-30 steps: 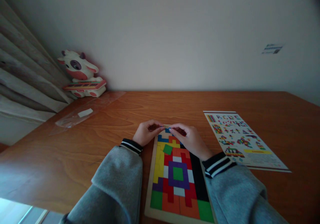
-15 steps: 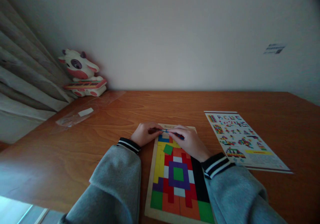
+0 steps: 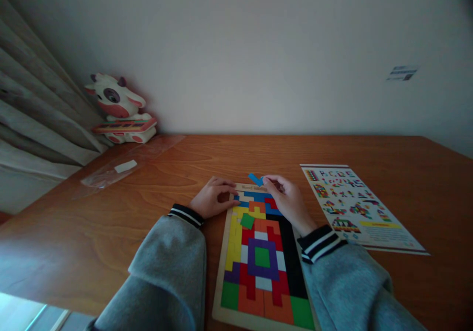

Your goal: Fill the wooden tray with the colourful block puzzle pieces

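Note:
A blue L-shaped puzzle piece [image 3: 254, 179] is pinched by my right hand [image 3: 290, 200] above the top edge of the wooden puzzle board [image 3: 218, 291]. My left hand [image 3: 212, 197] is open, thumb and fingers apart, its fingertips at the board's upper left corner. Coloured pieces fill much of the board: a purple frame [image 3: 273, 269] surrounds a green centre, with red, white, orange and yellow pieces about it. One green square [image 3: 247, 221] lies tilted over the upper left part. Along the right side a black strip [image 3: 293, 257] of the board shows.
A printed pattern sheet [image 3: 364, 208] lies on the wooden table [image 3: 236, 156] to the right. At the left are a clear plastic bag [image 3: 107, 176] and a cow toy [image 3: 121, 107] with a keyboard, near a curtain [image 3: 40, 99]. A label is on the wall.
My right hand has moved slightly up and right with the blue piece, away from my left hand. My left hand has let go of it and spread its fingers. More of the board's top shows.

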The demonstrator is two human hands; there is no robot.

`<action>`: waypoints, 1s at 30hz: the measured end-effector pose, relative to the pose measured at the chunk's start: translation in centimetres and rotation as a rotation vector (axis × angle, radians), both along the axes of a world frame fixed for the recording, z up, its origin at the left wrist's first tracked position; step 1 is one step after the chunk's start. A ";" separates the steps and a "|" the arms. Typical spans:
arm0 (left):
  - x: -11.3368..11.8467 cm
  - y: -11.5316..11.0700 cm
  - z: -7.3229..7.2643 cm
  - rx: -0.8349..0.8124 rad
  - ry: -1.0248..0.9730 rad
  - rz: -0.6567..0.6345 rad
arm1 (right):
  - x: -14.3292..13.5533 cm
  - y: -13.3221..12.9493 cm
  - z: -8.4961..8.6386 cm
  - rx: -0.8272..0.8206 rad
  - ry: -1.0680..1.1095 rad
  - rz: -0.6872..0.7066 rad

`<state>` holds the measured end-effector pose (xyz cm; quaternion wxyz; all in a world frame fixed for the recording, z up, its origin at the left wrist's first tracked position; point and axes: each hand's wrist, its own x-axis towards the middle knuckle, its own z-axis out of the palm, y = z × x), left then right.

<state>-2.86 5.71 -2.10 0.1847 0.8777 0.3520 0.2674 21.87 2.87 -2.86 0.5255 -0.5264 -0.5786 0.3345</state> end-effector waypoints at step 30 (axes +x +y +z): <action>1.0 -0.4 -0.4 -0.461 -0.391 0.075 | 0.0 0.1 -0.3 0.008 0.035 0.017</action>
